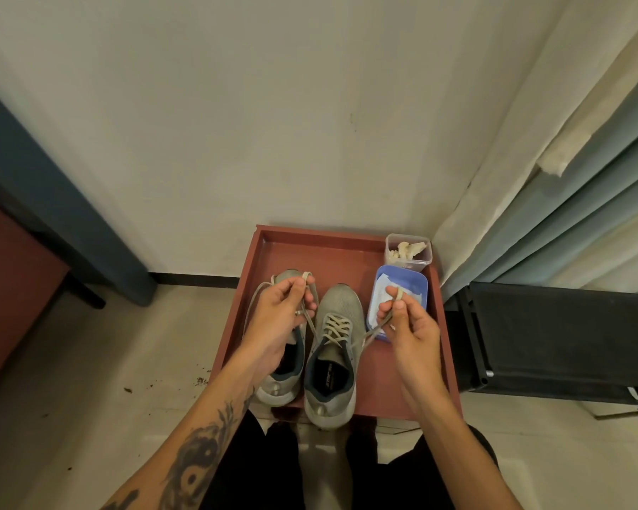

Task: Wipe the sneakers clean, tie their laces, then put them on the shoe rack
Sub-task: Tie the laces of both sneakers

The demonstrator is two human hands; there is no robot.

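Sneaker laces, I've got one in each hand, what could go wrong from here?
The right sneaker overhangs the tray at its near edge, so a hard pull could drag it off. The right hand pinches a lace over the blue tub, where the end may dip in. The left hand holds a loop that might slip loose.

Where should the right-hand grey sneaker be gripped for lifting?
Probably at the heel of the right-hand grey sneaker, thumb inside the collar, from the person's side: the heel faces them at the near edge of the red tray and the opening is unobstructed.
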